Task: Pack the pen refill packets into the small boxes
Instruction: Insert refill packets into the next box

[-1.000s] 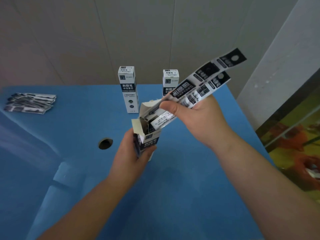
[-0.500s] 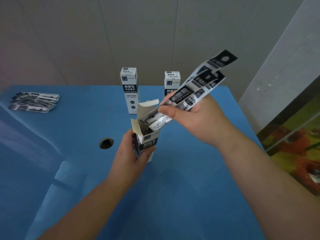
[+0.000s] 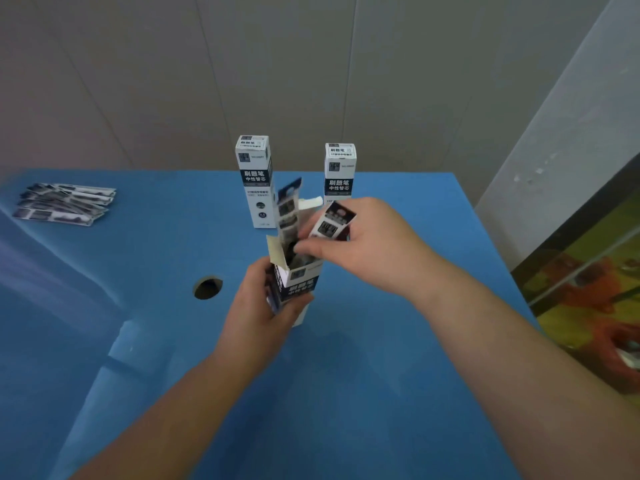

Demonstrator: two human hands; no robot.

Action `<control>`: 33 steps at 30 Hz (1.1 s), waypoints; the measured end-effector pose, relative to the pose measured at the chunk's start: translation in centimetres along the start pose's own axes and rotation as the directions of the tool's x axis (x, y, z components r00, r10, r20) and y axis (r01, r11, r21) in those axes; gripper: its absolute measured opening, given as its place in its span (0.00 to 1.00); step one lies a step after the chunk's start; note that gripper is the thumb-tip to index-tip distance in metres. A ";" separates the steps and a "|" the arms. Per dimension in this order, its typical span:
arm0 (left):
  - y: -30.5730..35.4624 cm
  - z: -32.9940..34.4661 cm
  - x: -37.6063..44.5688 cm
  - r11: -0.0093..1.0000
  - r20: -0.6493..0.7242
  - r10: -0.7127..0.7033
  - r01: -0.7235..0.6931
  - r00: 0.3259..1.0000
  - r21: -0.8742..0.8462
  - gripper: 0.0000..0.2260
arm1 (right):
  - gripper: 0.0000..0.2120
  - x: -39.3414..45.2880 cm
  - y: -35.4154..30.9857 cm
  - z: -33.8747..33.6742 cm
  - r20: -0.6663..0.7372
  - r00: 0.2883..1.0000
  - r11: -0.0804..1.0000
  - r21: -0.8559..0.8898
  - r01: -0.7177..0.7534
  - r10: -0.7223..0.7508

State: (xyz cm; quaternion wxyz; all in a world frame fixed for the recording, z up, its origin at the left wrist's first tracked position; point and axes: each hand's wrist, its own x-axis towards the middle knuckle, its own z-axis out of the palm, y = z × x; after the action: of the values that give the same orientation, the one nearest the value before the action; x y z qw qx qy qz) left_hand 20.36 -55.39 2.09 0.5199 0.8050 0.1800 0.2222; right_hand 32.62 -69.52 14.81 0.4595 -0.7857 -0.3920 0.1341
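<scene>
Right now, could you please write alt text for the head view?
A left hand holds an open box upright while the right hand pushes refill packets into it. Two closed boxes stand behind on the blue table.

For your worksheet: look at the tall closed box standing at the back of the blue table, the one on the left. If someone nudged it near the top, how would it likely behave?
The tall closed box would probably tip rather than slide: it stands upright on a narrow base. It looks like thin printed card, so likely light and easily toppled. Nothing touches or props it.
</scene>
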 end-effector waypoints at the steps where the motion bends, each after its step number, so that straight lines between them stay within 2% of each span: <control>1: 0.2 0.2 0.0 1.000 0.007 0.005 -0.005 1.000 -0.004 0.22 | 0.05 0.0 0.0 -0.1 0.013 1.000 1.000 -0.030 -0.009 0.009; 6: 1.1 1.3 0.5 0.999 0.038 0.024 -0.022 0.999 -0.036 0.22 | 0.11 -0.1 0.0 -1.7 -0.038 0.996 0.988 -0.140 0.069 -0.075; 8: 1.3 1.8 0.9 0.999 0.033 0.026 -0.024 0.999 -0.045 0.24 | 0.13 -0.3 0.2 -2.6 -0.075 0.992 0.992 -0.085 0.094 -0.100; 10: 1.4 2.4 1.3 0.999 0.032 0.026 -0.025 0.999 -0.046 0.27 | 0.11 -0.5 0.7 -3.4 -0.083 0.990 0.992 -0.058 0.111 -0.116; 13: 1.5 3.4 1.7 0.999 0.056 0.028 -0.026 0.998 -0.046 0.26 | 0.06 -0.6 1.8 -3.9 -0.035 0.994 0.980 -0.173 0.098 -0.105; 16: 1.5 4.6 2.3 0.998 0.081 0.023 -0.018 0.996 -0.062 0.25 | 0.03 -0.5 2.6 -4.2 -0.049 0.996 0.968 -0.242 0.065 -0.080; 19: 1.6 5.6 3.6 0.997 0.104 0.016 -0.008 0.994 -0.080 0.24 | 0.03 -0.2 3.1 -4.6 -0.108 0.989 0.963 -0.260 0.067 -0.098; 24: 1.6 6.5 5.7 0.984 0.211 -0.018 0.055 0.977 -0.169 0.23 | 0.04 -0.1 4.5 -5.6 -0.077 0.991 0.955 -0.284 0.082 -0.107; 28: 1.4 6.8 6.2 0.978 0.267 -0.017 0.071 0.964 -0.194 0.25 | 0.07 -1.0 5.5 -5.6 -0.272 0.952 0.983 -0.156 0.102 -0.141; 30: 0.9 6.9 6.4 0.986 0.308 -0.017 0.066 0.951 -0.150 0.27 | 0.07 -1.7 6.2 -5.3 -0.351 0.933 0.992 -0.122 0.039 -0.080; 33: -0.2 6.6 6.5 0.995 0.362 -0.048 0.075 0.931 -0.062 0.39 | 0.09 -2.9 7.2 -4.9 -0.392 0.918 0.993 -0.071 -0.091 0.056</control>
State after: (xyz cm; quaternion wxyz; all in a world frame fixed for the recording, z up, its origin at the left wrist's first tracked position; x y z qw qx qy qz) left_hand 29.35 -56.95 0.66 0.5804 0.8061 0.0984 0.0611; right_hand 37.10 -76.66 11.06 0.4881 -0.8301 -0.2686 -0.0250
